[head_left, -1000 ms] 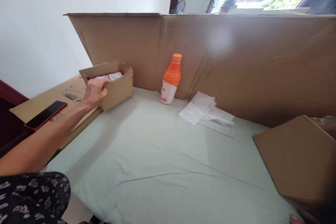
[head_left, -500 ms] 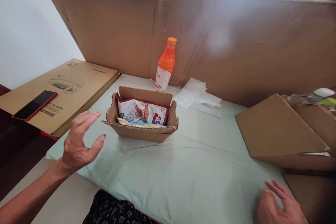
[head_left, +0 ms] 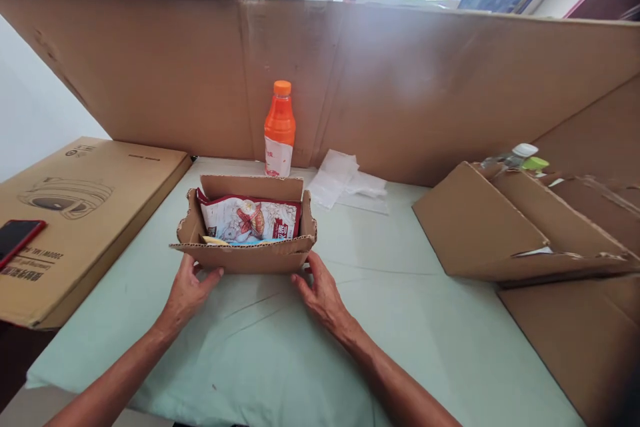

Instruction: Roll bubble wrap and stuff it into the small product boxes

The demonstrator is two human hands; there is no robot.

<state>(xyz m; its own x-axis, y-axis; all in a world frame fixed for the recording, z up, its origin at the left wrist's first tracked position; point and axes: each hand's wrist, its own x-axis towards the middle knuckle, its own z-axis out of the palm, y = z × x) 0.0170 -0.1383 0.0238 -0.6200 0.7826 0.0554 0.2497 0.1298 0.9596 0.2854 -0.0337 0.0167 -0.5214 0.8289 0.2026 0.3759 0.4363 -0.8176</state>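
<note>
A small open cardboard box (head_left: 250,259) sits on the green cloth in front of me. Inside stands a white and dark-red printed food packet (head_left: 247,219), with a strip of a blue and yellow packet (head_left: 240,241) before it. My left hand (head_left: 189,290) grips the box's near left corner, thumb on the front and fingers partly hidden at the side. At the near right corner my right hand (head_left: 320,290) grips it in the same way, its thumb against the front wall.
Behind the box an orange-capped bottle (head_left: 280,130) stands against a cardboard panel (head_left: 425,80). Clear plastic bags (head_left: 340,180) lie beside it. A larger open carton (head_left: 480,227) holding bottles is at the right. At the left, a phone (head_left: 19,240) rests on a flat carton (head_left: 100,207).
Both hands have come to the small box and taken hold of its near corners, the right from the far right of the table. The view has turned rightward.
</note>
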